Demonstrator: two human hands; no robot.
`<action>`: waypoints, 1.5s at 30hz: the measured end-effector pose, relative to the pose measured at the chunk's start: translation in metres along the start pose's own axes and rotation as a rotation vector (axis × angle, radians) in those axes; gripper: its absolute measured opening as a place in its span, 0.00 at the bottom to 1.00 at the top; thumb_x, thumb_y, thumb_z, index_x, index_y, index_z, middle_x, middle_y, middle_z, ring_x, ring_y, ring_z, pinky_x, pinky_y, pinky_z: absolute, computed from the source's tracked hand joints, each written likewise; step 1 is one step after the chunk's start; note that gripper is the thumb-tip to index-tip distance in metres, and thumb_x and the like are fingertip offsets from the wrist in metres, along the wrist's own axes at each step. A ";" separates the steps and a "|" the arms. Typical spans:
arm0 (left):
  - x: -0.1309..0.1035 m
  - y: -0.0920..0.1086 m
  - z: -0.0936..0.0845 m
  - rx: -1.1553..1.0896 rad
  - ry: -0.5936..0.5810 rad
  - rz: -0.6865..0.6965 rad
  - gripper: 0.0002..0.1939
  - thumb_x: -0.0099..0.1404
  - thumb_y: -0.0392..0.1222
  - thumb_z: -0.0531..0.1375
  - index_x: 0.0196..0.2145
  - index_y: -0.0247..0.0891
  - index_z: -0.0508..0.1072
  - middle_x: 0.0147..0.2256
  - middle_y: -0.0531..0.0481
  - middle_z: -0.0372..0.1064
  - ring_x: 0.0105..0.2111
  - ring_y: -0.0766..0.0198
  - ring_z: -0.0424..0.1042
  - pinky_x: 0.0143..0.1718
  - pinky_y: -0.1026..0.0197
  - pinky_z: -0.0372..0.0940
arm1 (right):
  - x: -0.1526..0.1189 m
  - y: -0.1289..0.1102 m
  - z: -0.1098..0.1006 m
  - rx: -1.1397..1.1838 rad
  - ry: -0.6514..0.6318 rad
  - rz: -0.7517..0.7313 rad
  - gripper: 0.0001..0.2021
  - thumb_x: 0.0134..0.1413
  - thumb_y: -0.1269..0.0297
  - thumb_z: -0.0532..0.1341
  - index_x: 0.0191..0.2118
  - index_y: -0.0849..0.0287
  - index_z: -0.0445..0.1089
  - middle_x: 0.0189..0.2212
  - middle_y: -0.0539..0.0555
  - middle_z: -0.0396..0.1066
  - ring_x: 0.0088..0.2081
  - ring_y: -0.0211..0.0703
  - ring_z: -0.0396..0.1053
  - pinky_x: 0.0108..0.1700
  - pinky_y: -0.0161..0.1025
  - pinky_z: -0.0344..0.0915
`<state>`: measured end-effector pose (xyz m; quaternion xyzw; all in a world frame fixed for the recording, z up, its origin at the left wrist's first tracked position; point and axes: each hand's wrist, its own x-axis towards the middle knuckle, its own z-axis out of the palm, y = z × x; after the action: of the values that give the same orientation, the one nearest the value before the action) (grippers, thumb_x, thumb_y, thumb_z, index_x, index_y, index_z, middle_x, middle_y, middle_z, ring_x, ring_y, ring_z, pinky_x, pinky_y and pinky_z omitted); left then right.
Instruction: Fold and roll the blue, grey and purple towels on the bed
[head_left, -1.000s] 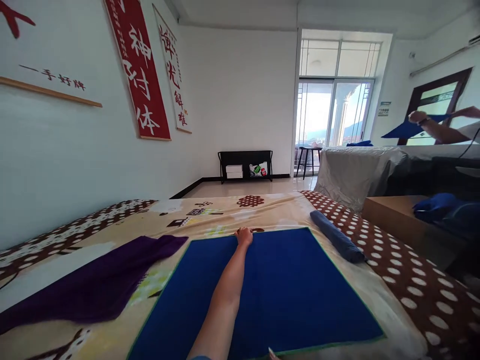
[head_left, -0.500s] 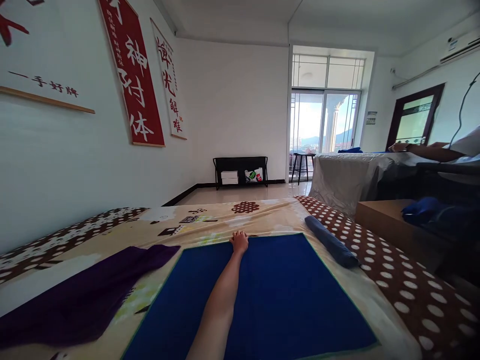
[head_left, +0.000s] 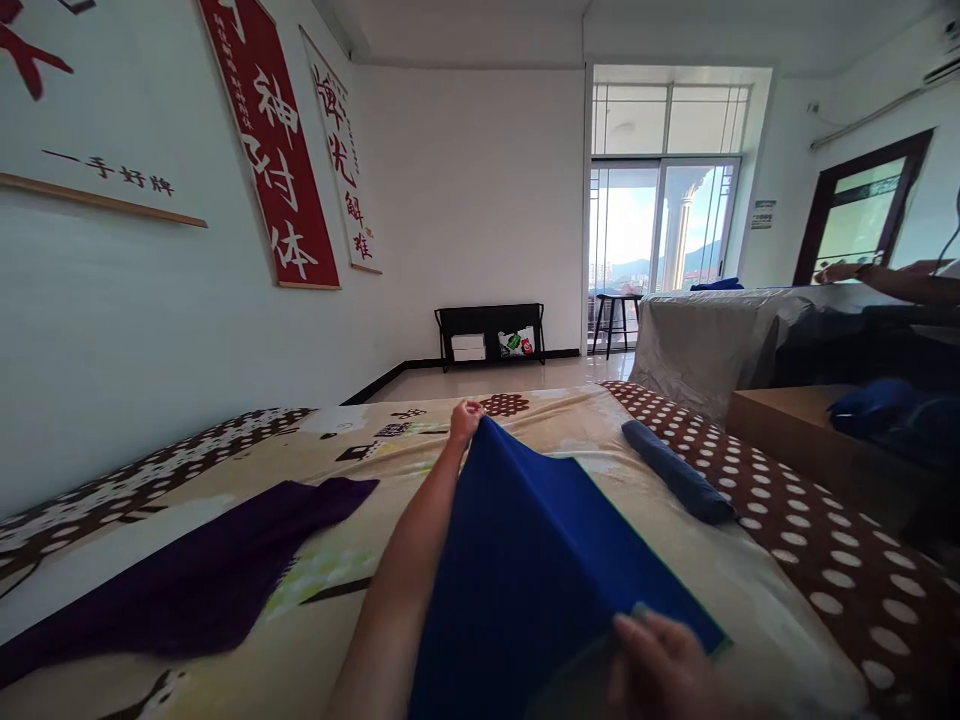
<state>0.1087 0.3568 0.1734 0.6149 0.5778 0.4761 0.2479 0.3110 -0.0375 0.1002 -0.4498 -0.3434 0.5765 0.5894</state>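
My left hand (head_left: 466,418) is closed on the far edge of a blue cloth (head_left: 517,540) with green edging, lifted above the patterned blanket (head_left: 330,580). Folds run from that grip down toward the near right. At the lower right, my right hand (head_left: 660,660) pinches the near part of the same cloth; it is blurred. A dark purple cloth (head_left: 195,580) lies flat on the left. To the right rests a rolled grey-blue cloth (head_left: 675,470).
Beyond the blanket are a black rack (head_left: 491,335) and a dark stool (head_left: 616,322). At right stand a plastic-covered table (head_left: 697,330), a person's arm (head_left: 900,280) over it, and a brown box (head_left: 780,405) beside a blue bundle (head_left: 892,415).
My left hand has lifted the blue cloth's far edge and moved slightly up and left, so the cloth's left side is off the blanket. My right hand has come into view, gripping the cloth.
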 end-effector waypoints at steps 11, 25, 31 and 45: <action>-0.017 0.081 -0.181 -0.454 0.173 0.100 0.13 0.43 0.39 0.73 0.25 0.37 0.74 0.24 0.52 0.73 0.26 0.65 0.71 0.36 0.59 0.66 | 0.096 -0.207 -0.039 0.062 0.125 -0.543 0.21 0.53 0.68 0.64 0.16 0.58 0.52 0.12 0.43 0.44 0.15 0.27 0.43 0.16 0.30 0.43; -0.058 0.099 -0.255 -0.412 0.342 0.072 0.14 0.44 0.34 0.75 0.29 0.34 0.76 0.26 0.52 0.74 0.23 0.72 0.62 0.31 0.62 0.53 | 0.178 -0.233 -0.016 -0.062 0.111 -0.604 0.19 0.59 0.72 0.63 0.21 0.59 0.57 0.13 0.43 0.50 0.15 0.27 0.46 0.16 0.29 0.44; -0.061 0.092 -0.265 -0.448 0.265 0.013 0.22 0.39 0.37 0.77 0.33 0.33 0.77 0.25 0.53 0.73 0.22 0.71 0.64 0.26 0.63 0.50 | 0.186 -0.237 -0.015 -0.135 0.118 -0.560 0.11 0.62 0.72 0.60 0.27 0.62 0.66 0.24 0.54 0.73 0.17 0.30 0.62 0.19 0.30 0.59; -0.070 0.094 -0.266 -0.511 0.196 0.062 0.13 0.51 0.30 0.72 0.34 0.30 0.75 0.26 0.52 0.71 0.20 0.75 0.61 0.19 0.65 0.43 | 0.195 -0.253 -0.011 -0.353 0.153 -0.488 0.14 0.66 0.73 0.56 0.27 0.62 0.63 0.20 0.51 0.67 0.19 0.31 0.63 0.26 0.32 0.59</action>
<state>-0.0700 0.2057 0.3454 0.5005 0.4411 0.6711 0.3232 0.4345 0.1713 0.3087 -0.4917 -0.4907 0.3136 0.6473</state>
